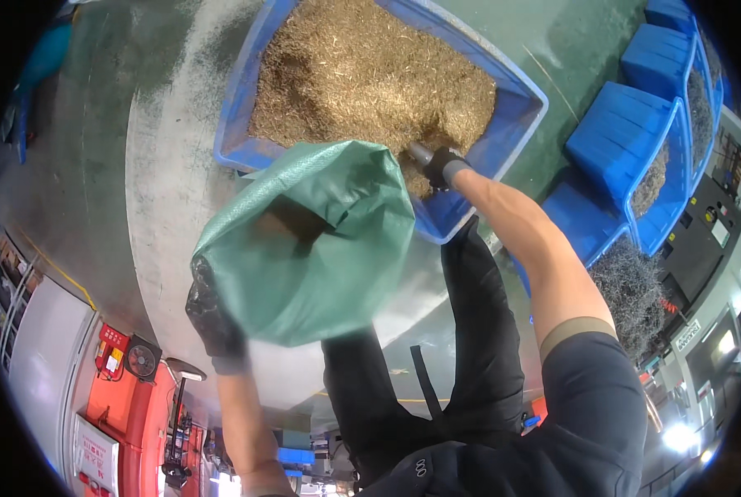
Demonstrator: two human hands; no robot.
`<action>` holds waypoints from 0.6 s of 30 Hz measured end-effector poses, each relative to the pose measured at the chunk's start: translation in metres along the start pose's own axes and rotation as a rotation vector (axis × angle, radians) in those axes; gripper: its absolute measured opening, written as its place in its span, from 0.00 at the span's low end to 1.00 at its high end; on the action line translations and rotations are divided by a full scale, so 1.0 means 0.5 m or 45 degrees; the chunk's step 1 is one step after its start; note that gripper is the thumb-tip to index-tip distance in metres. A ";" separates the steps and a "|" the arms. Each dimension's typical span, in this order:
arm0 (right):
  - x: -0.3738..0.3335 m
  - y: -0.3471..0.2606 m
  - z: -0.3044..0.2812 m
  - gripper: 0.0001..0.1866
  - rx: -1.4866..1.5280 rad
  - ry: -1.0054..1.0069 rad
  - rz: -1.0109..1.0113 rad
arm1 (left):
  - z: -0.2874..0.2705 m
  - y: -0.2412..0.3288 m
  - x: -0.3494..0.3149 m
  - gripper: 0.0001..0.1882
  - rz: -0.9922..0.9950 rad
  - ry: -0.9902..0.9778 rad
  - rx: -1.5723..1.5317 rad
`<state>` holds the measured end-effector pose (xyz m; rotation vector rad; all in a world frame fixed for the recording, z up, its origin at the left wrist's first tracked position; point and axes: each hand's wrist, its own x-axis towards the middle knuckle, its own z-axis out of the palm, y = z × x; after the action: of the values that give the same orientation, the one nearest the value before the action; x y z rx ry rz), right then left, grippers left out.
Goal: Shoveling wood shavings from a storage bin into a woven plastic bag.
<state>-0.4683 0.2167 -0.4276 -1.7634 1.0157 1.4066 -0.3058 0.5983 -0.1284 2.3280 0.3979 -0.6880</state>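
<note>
Dark shirt cloth (590, 398) on the person lies nearest the camera. Beyond it, the gloved left hand (213, 315) grips a green sack (312, 294) at its left edge, its mouth open, overlapping the near side of a blue bin (515, 108) of golden shavings (370, 74). The gloved right hand (446, 166), inside the bin, is closed on a grey implement (421, 152), kind unclear. More blue bins (619, 137) stand to the right.

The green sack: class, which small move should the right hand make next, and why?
Perhaps raise the grey tool toward the green sack: the right hand grips it down at the golden shavings, while the left hand holds the sack open.
</note>
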 end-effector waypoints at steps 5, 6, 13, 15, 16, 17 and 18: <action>-0.037 0.007 0.007 0.22 -0.015 0.035 -0.010 | -0.014 0.012 -0.014 0.24 -0.018 0.046 -0.063; -0.050 0.011 0.003 0.21 0.029 -0.003 0.039 | -0.017 0.012 -0.020 0.24 -0.024 0.030 -0.057; -0.113 0.021 -0.031 0.13 0.041 -0.115 0.048 | -0.035 -0.035 -0.039 0.23 -0.115 0.035 -0.102; -0.099 0.020 -0.030 0.13 0.020 -0.174 0.115 | -0.046 -0.063 -0.040 0.23 0.012 0.054 0.070; -0.088 0.022 -0.026 0.13 0.013 -0.104 0.058 | -0.050 -0.077 -0.041 0.23 0.096 0.068 0.122; -0.066 0.016 -0.022 0.14 -0.028 -0.065 0.097 | -0.052 -0.092 -0.039 0.24 0.186 0.082 0.173; -0.050 0.017 -0.016 0.14 0.017 0.020 0.044 | -0.054 -0.106 -0.040 0.24 0.150 0.038 0.150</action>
<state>-0.4750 0.2103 -0.4017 -1.7571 1.0667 1.4062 -0.3359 0.6535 -0.1273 2.4529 0.2364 -0.6352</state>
